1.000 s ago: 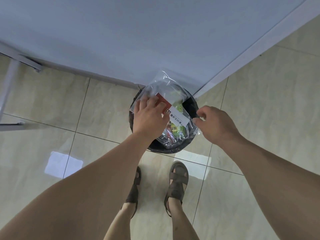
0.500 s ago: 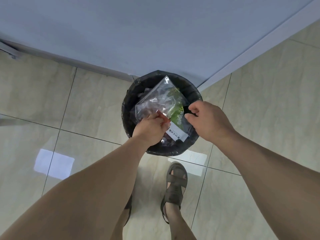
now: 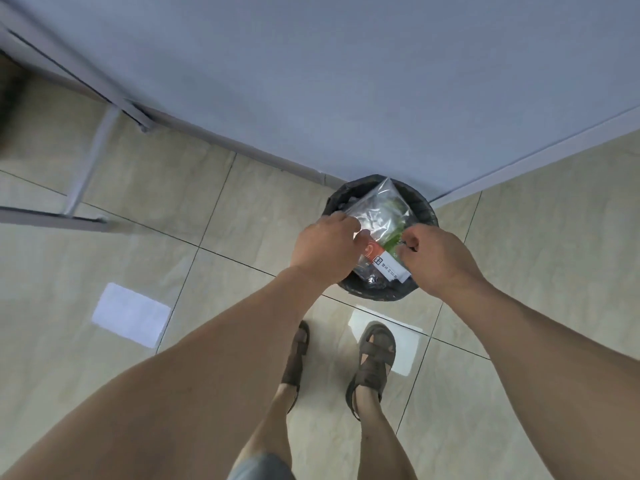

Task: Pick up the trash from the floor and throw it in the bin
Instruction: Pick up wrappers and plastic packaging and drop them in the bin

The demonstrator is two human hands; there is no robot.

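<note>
The fingers of the left hand (image 3: 325,249) are curled down onto the left edge of a clear plastic bag (image 3: 379,220), pinching it, while the fingers of the right hand (image 3: 434,258) are closed in a pinch on the bag's right edge. The bag is held over the open mouth of a round black bin (image 3: 424,209), tilted, with its far end pointing toward the wall (image 3: 346,81). Green contents can be seen through the plastic, and a white and orange label (image 3: 386,266) with dark print lies at the near end, between the two hands. The bin is lined with a dark bag and stands on a beige tiled floor (image 3: 173,209), tucked into the corner of the pale blue wall. Two feet in brown sandals (image 3: 375,355) are seen just before the bin. A grey metal frame (image 3: 90,168) stands well apart to the left.
</note>
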